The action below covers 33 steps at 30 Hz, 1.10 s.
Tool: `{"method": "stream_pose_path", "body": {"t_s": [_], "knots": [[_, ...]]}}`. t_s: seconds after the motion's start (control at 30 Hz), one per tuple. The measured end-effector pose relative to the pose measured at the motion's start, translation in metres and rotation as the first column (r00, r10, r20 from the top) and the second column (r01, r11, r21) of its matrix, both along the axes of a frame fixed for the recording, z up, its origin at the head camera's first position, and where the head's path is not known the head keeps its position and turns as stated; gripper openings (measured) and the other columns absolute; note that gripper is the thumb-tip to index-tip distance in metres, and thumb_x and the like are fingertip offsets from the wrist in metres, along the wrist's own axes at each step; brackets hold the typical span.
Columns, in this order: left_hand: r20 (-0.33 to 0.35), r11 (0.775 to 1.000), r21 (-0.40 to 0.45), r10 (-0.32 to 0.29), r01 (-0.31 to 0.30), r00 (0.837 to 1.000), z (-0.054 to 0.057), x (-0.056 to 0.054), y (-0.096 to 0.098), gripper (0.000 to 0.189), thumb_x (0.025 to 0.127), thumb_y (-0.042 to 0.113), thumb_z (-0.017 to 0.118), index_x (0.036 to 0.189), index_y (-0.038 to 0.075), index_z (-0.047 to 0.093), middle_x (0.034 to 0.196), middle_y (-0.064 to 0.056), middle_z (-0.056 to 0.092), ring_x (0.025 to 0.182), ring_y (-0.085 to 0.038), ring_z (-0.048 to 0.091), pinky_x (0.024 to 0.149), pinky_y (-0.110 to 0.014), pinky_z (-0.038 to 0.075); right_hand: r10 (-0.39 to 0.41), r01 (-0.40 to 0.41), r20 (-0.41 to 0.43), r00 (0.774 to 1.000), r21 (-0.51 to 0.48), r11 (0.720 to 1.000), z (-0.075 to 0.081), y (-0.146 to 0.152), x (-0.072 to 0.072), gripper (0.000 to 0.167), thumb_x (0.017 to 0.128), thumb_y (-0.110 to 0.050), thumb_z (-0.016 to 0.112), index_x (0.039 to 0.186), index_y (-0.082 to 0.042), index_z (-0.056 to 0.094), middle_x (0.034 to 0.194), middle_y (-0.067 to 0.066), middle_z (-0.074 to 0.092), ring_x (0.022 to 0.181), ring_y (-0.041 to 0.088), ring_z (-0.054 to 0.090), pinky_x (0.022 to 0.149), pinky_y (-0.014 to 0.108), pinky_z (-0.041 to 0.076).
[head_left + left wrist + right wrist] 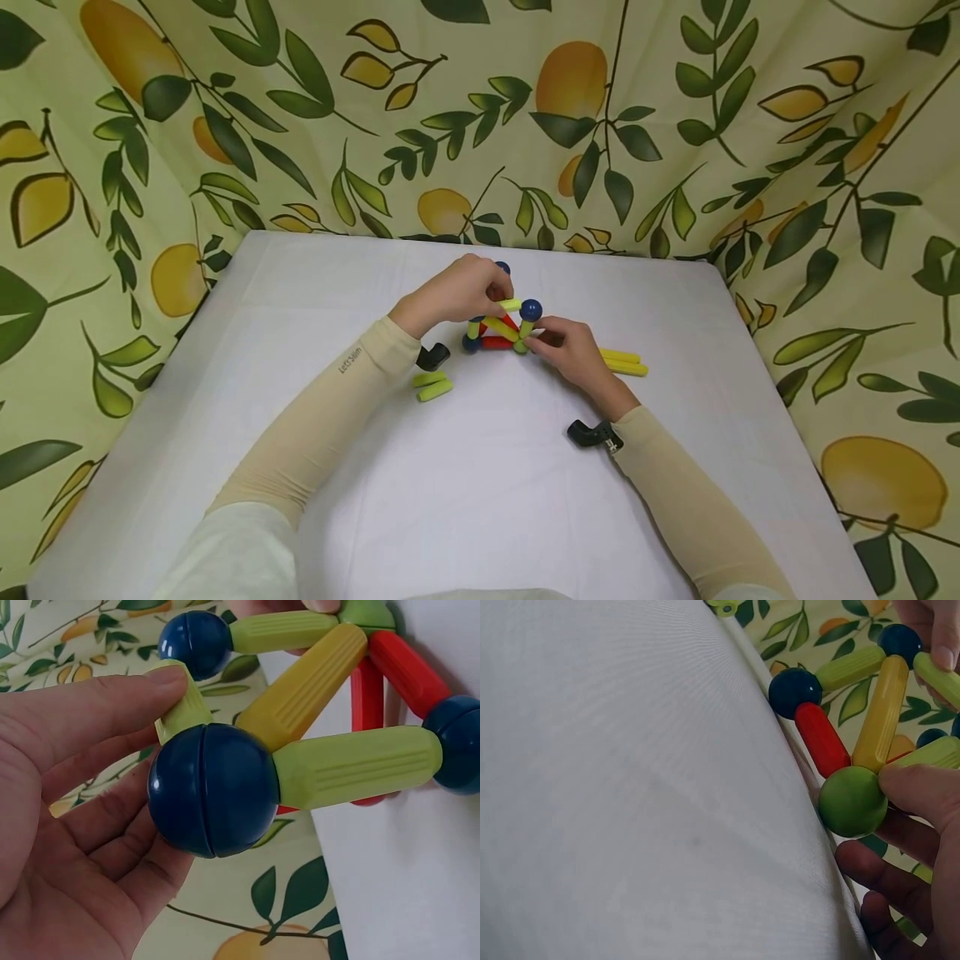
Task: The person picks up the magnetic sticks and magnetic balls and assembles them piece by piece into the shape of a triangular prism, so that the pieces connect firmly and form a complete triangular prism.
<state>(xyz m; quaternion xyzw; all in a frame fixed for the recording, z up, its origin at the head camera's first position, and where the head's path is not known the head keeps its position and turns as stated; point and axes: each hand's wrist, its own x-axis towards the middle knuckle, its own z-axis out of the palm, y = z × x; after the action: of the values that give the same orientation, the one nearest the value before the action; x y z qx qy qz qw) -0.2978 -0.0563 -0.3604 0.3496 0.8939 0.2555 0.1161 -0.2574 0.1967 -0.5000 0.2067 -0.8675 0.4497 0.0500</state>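
A frame of magnetic rods and balls stands on the white table between both hands. Across its top runs a light green rod (184,712), which my left hand (468,287) pinches between thumb and fingers. Blue balls (213,790) sit at that rod's ends, one above an upright light green rod (358,766). A yellow rod (304,690) slants from the top down to a green ball (853,801) at the base, where red rods (497,342) also meet. My right hand (573,350) grips at this green ball, thumb against it and the rod joining it.
Left of the frame lie two loose light green rods (435,390). Yellow rods (626,367) lie beyond my right hand. Black wrist cameras (592,435) jut out below the wrists. A fruit-patterned curtain (450,167) borders the table's back and sides.
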Motion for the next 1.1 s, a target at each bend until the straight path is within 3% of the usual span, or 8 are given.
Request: {"method": "stream_pose_path", "body": {"t_s": [0.37,0.5,0.57,0.67,0.73,0.83,0.97,1.1], "knots": [[-0.017,0.999,-0.051,-0.016,0.015,1.0,-0.004,0.001,0.005,0.015,0.096,0.01,0.085,0.11,0.007,0.084,0.097,-0.002,0.075,0.093,-0.019,0.066,0.084,-0.031,0.056,0.001,-0.001,0.007,1.0,0.004,1.0,0.0,0.001,0.001,0.021,0.098,-0.014,0.084,0.118,-0.008,0.081,0.104,0.005,0.079,0.084,0.021,0.07,0.077,0.036,0.058],[-0.024,1.0,0.001,-0.011,0.011,1.0,-0.005,0.001,-0.001,0.02,0.097,0.014,0.084,0.116,0.006,0.082,0.1,-0.002,0.075,0.094,-0.019,0.066,0.084,-0.031,0.055,0.0,0.0,0.012,1.0,0.003,1.0,0.001,0.0,0.001,0.022,0.098,-0.013,0.083,0.119,-0.008,0.08,0.105,0.006,0.078,0.085,0.023,0.07,0.079,0.038,0.059],[-0.019,0.997,0.075,0.015,-0.014,1.0,-0.005,0.0,-0.008,0.021,0.1,0.016,0.082,0.117,0.006,0.081,0.102,-0.003,0.075,0.095,-0.02,0.066,0.084,-0.033,0.056,-0.003,0.003,0.02,1.0,0.007,1.0,0.002,0.0,0.001,0.023,0.098,-0.013,0.083,0.12,-0.008,0.08,0.106,0.006,0.078,0.087,0.023,0.07,0.079,0.039,0.058],[0.0,0.976,0.19,0.104,-0.102,0.995,-0.009,-0.002,-0.026,0.018,0.106,0.018,0.074,0.118,0.006,0.08,0.106,-0.005,0.075,0.095,-0.023,0.065,0.084,-0.036,0.056,-0.008,0.007,0.038,0.999,0.018,1.0,0.002,-0.002,0.001,0.024,0.099,-0.014,0.083,0.122,-0.009,0.08,0.107,0.006,0.078,0.088,0.024,0.069,0.081,0.039,0.058],[0.038,0.964,0.213,0.157,-0.162,0.987,-0.014,-0.004,-0.038,0.018,0.109,0.016,0.068,0.116,0.006,0.08,0.106,-0.006,0.075,0.094,-0.024,0.064,0.085,-0.038,0.055,-0.011,0.01,0.049,0.999,0.021,1.0,0.002,-0.002,0.001,0.025,0.099,-0.014,0.083,0.123,-0.009,0.08,0.107,0.006,0.078,0.089,0.024,0.069,0.081,0.04,0.058],[0.108,0.975,0.124,0.17,-0.183,0.979,-0.028,-0.006,-0.053,0.016,0.108,0.013,0.067,0.113,0.006,0.08,0.104,-0.009,0.075,0.092,-0.025,0.064,0.084,-0.039,0.055,-0.015,0.014,0.062,0.998,0.016,1.0,0.003,-0.003,0.001,0.025,0.098,-0.014,0.083,0.123,-0.009,0.08,0.106,0.006,0.078,0.088,0.024,0.07,0.081,0.039,0.059],[0.222,0.994,-0.022,0.112,-0.11,0.969,-0.049,-0.004,-0.057,0.017,0.101,0.017,0.08,0.114,0.006,0.079,0.103,-0.008,0.076,0.091,-0.024,0.067,0.082,-0.038,0.056,-0.016,0.016,0.066,0.998,0.011,1.0,0.004,-0.002,0.002,0.026,0.098,-0.013,0.084,0.123,-0.009,0.08,0.101,0.005,0.079,0.085,0.023,0.071,0.08,0.037,0.059],[0.254,0.993,-0.054,0.118,-0.108,0.96,-0.064,0.001,-0.049,0.034,0.094,0.023,0.089,0.118,0.004,0.076,0.1,-0.005,0.076,0.087,-0.023,0.069,0.079,-0.036,0.057,-0.016,0.016,0.063,0.998,0.003,1.0,0.004,-0.002,0.003,0.024,0.098,-0.012,0.084,0.121,-0.009,0.08,0.103,0.006,0.079,0.087,0.024,0.072,0.082,0.039,0.06]]}}
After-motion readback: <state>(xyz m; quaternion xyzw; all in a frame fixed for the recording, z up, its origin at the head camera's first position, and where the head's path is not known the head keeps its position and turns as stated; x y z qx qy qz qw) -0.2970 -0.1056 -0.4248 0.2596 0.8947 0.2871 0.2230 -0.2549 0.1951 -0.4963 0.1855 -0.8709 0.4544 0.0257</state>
